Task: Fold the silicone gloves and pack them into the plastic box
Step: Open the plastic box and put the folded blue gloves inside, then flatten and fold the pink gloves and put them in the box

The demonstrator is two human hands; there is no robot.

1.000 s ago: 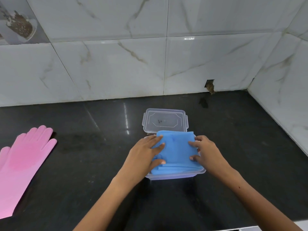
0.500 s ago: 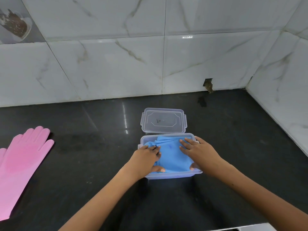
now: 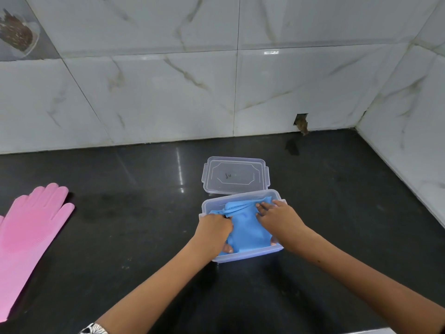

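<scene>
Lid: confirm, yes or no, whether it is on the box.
No; the lid lies flat on the counter behind the open box.

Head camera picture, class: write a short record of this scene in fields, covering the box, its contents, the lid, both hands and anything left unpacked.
surface: dark countertop against a tiled wall
box: clear plastic box, open
contents: folded blue glove, inside the box
lid: clear lid, off, lying flat just behind the box
left hand: left hand, pressing the blue glove down at the box's left side
right hand: right hand, pressing on the glove's right side
unpacked: pink glove, flat and unfolded at the far left
</scene>
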